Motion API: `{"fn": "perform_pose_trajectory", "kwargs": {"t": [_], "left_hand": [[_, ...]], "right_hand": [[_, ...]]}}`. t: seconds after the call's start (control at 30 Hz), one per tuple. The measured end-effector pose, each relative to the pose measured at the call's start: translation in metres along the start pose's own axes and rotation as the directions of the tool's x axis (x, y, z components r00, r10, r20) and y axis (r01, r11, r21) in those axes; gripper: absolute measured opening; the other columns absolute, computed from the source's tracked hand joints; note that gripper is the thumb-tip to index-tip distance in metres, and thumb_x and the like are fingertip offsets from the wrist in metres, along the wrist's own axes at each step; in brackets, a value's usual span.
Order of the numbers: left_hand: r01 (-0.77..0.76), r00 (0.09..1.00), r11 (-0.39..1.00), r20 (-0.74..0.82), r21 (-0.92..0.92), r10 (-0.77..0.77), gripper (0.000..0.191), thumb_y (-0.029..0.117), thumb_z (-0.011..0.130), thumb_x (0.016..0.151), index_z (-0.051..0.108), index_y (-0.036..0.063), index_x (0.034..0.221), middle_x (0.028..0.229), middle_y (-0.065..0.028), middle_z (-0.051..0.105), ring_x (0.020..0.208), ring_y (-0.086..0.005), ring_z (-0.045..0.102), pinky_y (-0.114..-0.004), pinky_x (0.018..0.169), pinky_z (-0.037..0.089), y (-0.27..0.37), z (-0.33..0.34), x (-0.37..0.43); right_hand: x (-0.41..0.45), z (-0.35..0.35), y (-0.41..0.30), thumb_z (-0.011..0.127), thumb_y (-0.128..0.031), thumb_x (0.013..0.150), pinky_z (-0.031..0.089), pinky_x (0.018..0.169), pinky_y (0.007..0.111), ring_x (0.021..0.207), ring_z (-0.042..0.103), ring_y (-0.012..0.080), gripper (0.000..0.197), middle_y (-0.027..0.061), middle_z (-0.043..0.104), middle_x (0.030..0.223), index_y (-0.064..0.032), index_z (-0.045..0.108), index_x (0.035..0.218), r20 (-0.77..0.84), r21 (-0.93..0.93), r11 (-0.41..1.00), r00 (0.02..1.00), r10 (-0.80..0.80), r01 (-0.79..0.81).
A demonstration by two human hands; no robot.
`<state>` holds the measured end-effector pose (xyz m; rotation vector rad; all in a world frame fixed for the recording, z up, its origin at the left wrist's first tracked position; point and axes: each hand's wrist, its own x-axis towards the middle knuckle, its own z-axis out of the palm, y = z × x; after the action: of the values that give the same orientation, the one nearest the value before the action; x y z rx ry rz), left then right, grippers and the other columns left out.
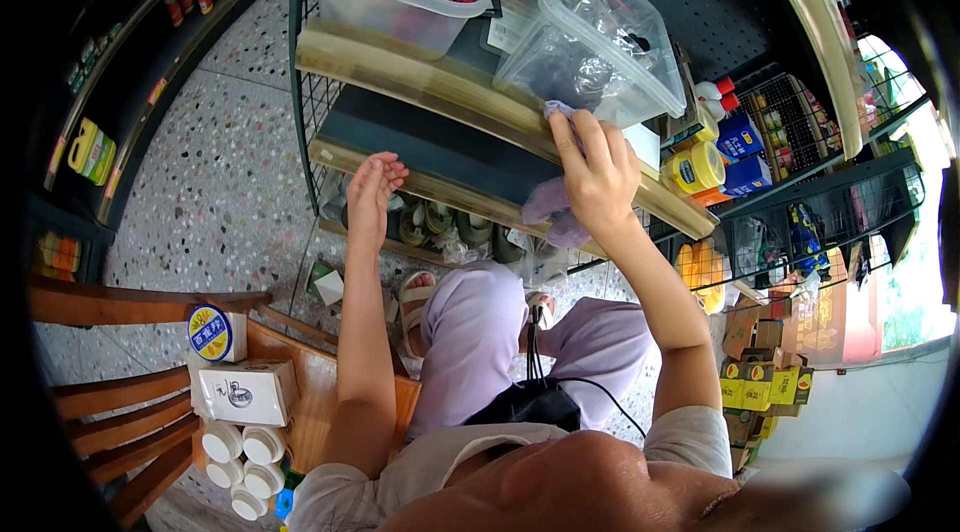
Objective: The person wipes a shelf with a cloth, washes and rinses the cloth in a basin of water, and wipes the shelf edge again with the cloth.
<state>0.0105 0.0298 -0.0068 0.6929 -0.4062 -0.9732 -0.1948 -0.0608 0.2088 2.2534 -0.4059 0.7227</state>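
My right hand grips a lavender cloth against the price-strip edge of a metal shelf. A bit of the cloth shows above the fingers, and its folds hang below the palm. Just behind this hand, a clear plastic bin with bagged goods sits tilted on the same shelf. Near the lower shelf's front strip, my left hand is raised, fingers loosely curled, holding nothing. The dark lower shelf board lies between my two hands.
Another plastic bin holds red hair claws. Sandals and shoes sit on the bottom level. Yellow-lidded tubs stand at right. A wooden chair beside me carries a carton and several white-capped bottles.
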Motion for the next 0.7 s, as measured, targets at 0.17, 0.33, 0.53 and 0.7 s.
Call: {"fn": "perform_pose_trajectory", "kwargs": {"t": [0.17,0.33,0.53,0.7], "left_hand": [[0.004,1.000,1.000,0.002,-0.030,-0.004,0.029,0.025,0.045,0.096,0.055,-0.0004,0.105,0.093,-0.0077,0.058,0.089,-0.0181,0.057,-0.030,0.080,0.045,0.000,0.002,0.001],[-0.022,1.000,1.000,-0.019,-0.015,0.022,0.029,0.025,0.045,0.096,0.056,-0.0005,0.104,0.092,-0.0071,0.058,0.087,-0.0151,0.057,-0.027,0.079,0.045,0.004,0.000,0.000],[-0.005,1.000,1.000,-0.026,-0.003,0.005,0.028,0.024,0.045,0.096,0.056,-0.0003,0.104,0.091,-0.0069,0.058,0.087,-0.0151,0.057,-0.027,0.079,0.045,0.005,0.005,0.001],[0.004,1.000,1.000,-0.009,0.017,-0.004,0.030,0.026,0.045,0.095,0.055,-0.0005,0.105,0.093,-0.0082,0.058,0.089,-0.0180,0.057,-0.030,0.080,0.045,0.000,0.001,0.001]], "right_hand": [[0.015,0.006,-0.008,0.056,-0.014,0.067,0.041,0.061,0.026,0.080,0.051,0.0166,0.040,0.0034,0.053,0.102,-0.0054,0.061,0.106,0.009,-0.011,0.999,0.999,-0.049,0.049],[0.020,0.004,-0.008,0.056,-0.016,0.068,0.039,0.060,0.026,0.081,0.050,0.0156,0.039,0.0031,0.052,0.102,-0.0068,0.061,0.106,0.032,-0.052,0.993,0.994,-0.106,0.108],[0.012,-0.001,0.003,0.056,-0.016,0.069,0.037,0.058,0.025,0.079,0.050,0.0151,0.037,0.0026,0.052,0.099,-0.0069,0.062,0.104,0.054,-0.093,0.985,0.989,-0.140,0.145],[0.027,0.002,-0.010,0.056,-0.013,0.066,0.042,0.062,0.026,0.082,0.053,0.0158,0.041,0.0032,0.053,0.102,-0.0060,0.062,0.105,0.072,-0.086,0.981,0.984,-0.165,0.171]]}}
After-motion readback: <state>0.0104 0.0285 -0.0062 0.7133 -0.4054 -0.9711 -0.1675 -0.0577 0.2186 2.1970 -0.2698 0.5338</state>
